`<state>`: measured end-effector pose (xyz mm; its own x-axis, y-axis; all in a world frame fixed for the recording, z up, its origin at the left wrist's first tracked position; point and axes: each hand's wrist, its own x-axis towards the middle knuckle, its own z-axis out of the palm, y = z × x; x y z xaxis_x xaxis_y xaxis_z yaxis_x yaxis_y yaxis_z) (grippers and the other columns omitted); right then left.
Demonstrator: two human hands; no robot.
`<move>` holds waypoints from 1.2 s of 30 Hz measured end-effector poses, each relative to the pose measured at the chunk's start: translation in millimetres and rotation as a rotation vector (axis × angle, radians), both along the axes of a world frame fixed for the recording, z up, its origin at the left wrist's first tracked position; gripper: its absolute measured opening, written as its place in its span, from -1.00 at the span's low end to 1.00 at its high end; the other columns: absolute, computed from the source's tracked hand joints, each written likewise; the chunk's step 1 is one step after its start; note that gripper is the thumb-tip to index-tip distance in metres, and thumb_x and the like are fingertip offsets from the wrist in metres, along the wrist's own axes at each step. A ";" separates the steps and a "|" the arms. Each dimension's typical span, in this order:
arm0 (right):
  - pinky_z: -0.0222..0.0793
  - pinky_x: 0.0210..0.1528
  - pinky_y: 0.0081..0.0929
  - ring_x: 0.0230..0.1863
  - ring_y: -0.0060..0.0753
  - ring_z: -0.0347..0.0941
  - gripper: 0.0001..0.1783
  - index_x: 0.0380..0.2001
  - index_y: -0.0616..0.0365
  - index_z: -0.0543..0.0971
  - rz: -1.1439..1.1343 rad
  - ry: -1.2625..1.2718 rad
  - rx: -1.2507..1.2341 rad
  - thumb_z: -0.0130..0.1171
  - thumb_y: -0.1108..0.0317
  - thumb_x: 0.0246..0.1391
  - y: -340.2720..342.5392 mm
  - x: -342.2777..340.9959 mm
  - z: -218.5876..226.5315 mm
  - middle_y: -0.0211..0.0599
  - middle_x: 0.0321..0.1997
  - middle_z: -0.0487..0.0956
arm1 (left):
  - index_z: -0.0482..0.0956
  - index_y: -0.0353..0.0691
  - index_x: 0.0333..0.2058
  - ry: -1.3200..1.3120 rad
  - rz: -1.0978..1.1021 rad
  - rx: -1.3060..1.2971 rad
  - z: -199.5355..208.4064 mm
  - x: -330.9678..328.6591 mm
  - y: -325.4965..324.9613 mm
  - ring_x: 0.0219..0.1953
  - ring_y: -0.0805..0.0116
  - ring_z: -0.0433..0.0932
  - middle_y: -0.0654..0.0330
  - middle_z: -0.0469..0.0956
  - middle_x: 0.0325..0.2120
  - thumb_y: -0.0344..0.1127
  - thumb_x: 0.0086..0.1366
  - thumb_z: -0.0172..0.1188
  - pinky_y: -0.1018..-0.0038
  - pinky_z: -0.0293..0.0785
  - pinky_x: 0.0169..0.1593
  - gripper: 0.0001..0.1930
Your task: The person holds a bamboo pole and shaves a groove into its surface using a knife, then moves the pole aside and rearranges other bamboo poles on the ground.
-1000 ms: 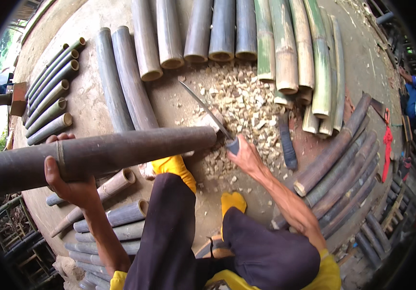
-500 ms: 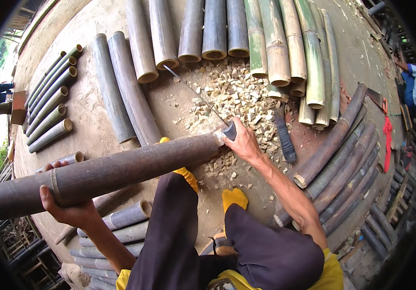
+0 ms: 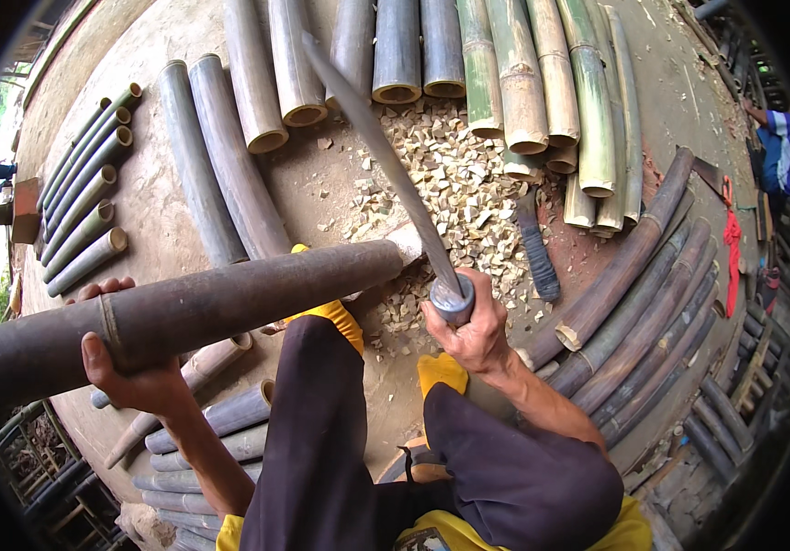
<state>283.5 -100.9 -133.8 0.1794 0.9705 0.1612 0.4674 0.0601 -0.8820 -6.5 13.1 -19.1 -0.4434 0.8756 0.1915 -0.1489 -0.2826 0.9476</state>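
Observation:
My left hand is wrapped around a thick dark bamboo tube from below, near a node ring. The tube slants across in front of me, its right end higher and showing a pale cut surface. In my right hand is a machete, gripped by its round grey handle. Its long, slightly curved blade rises up and to the left, passing just beside the tube's cut end; whether it touches cannot be told. Below that end lie many pale bamboo chips on the ground.
Cut bamboo tubes lie in rows ahead, with green ones beside them. More dark tubes curve along the right. A tool with a black-wrapped handle lies by the chips. Someone in blue and white is at far right.
My right hand has moved slightly right and down, away from the cut end. The machete blade has swung up and now shows its broad side. The tube stays held, nearly still.

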 end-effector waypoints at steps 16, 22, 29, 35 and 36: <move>0.54 -0.55 -0.39 -0.56 -0.15 0.54 -0.60 -0.25 0.33 0.30 0.049 0.083 0.061 0.27 0.44 -0.09 -10.8 -7.2 -69.8 -0.07 -0.50 0.53 | 0.17 -0.29 0.09 -0.007 -0.112 0.114 -4.4 -5.0 -14.0 -0.02 0.04 0.36 -0.01 0.33 -0.11 -0.02 0.00 0.03 0.07 0.24 0.14 -0.30; 0.50 -0.59 -0.39 -0.53 -0.19 0.56 -0.61 -0.23 0.32 0.30 0.125 0.050 -0.552 0.25 0.47 -0.09 -2.4 1.1 -46.9 -0.04 -0.49 0.54 | 0.15 -0.27 0.10 -0.012 -0.106 0.086 -5.1 -15.8 -17.8 -0.04 0.06 0.36 0.00 0.32 -0.13 -0.03 -0.06 0.09 0.10 0.19 0.16 -0.25; 0.52 -0.59 -0.54 -0.60 -0.30 0.51 -0.63 -0.26 0.31 0.31 0.065 -0.086 -0.031 0.25 0.49 -0.10 -7.7 -2.7 -76.7 -0.09 -0.47 0.54 | 0.14 -0.25 0.11 0.021 -0.292 0.180 -13.1 -28.7 -10.6 -0.01 0.08 0.32 0.07 0.30 -0.11 -0.01 -0.12 0.15 -0.10 0.16 0.17 -0.20; 0.43 -0.61 -0.53 -0.61 -0.34 0.47 -0.70 -0.35 0.24 0.37 0.046 0.045 -0.314 0.27 0.36 -0.05 -4.2 -5.3 -37.5 -0.26 -0.58 0.47 | 0.14 -0.22 0.10 0.036 -0.311 0.179 -9.0 -41.4 -19.0 -0.01 0.09 0.33 0.08 0.29 -0.11 0.00 -0.15 0.20 -0.08 0.12 0.21 -0.18; 0.42 -0.62 -0.54 -0.64 -0.35 0.45 -0.73 -0.37 0.23 0.38 0.012 0.057 -0.190 0.25 0.36 -0.03 1.2 -6.0 -22.1 -0.29 -0.60 0.45 | 0.15 -0.21 0.11 0.052 -0.316 0.155 -6.9 -42.1 -20.0 0.00 0.08 0.33 0.08 0.29 -0.11 -0.01 -0.15 0.20 -0.09 0.12 0.20 -0.17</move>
<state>277.5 -99.7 -155.9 0.1716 0.9845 -0.0353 0.4165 -0.1050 -0.9031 -48.6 -6.8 -26.1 -0.1413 0.9268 0.3479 -0.2052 -0.3712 0.9056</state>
